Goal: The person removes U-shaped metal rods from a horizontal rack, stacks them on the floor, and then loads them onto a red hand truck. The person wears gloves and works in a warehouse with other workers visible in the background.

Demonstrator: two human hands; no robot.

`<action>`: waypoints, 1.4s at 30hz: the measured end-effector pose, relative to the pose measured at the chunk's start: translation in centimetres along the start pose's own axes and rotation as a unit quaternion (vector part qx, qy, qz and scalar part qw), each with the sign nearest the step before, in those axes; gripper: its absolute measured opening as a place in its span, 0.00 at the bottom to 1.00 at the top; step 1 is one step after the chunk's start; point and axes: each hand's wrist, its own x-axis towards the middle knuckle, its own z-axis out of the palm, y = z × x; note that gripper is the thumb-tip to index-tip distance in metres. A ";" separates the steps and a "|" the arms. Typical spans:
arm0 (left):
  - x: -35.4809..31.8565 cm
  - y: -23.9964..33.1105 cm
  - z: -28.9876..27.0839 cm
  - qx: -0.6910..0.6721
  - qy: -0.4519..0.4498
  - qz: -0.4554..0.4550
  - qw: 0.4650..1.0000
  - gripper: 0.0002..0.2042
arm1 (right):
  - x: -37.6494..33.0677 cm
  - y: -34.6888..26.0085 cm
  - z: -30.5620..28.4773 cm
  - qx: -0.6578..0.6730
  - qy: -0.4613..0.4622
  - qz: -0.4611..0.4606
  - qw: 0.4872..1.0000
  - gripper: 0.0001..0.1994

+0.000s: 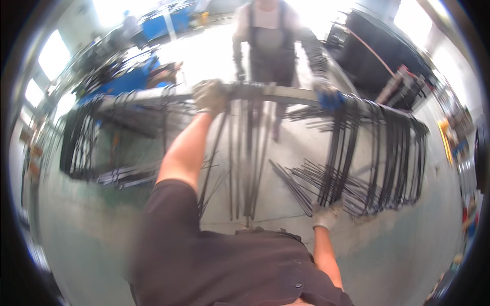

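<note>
A long pale rail runs across in front of me, with several thin black metal rods hanging from it. My left hand, in a light work glove, is closed over the rail left of its middle. Low on the right, my right hand, gloved too, grips the lower ends of a bundle of hanging black rods. Motion blur hides its separate fingers. More narrow rods hang at the middle, between my arms.
A co-worker in overalls stands across the rail, with a blue-and-grey gloved hand on it. Loose rods lie low beneath the rail. A large dark box-shaped structure stands back right; blue bins stand at left.
</note>
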 end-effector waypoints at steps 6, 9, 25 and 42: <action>-1.8 0.4 -0.5 -0.037 0.090 0.066 0.993 0.12 | 0.3 0.1 -1.1 0.002 0.088 -0.094 0.992 0.63; -1.7 0.1 0.4 -0.080 0.132 0.042 0.987 0.11 | 0.9 -0.8 -0.9 0.020 0.095 -0.099 0.990 0.60; -2.5 0.1 -0.5 -0.129 0.135 0.020 0.982 0.13 | 3.6 1.8 2.3 -0.027 0.137 -0.122 0.983 0.59; -2.3 0.4 -1.8 -0.063 0.134 0.046 0.988 0.15 | 0.3 -0.3 -0.3 -0.003 0.126 -0.108 0.986 0.58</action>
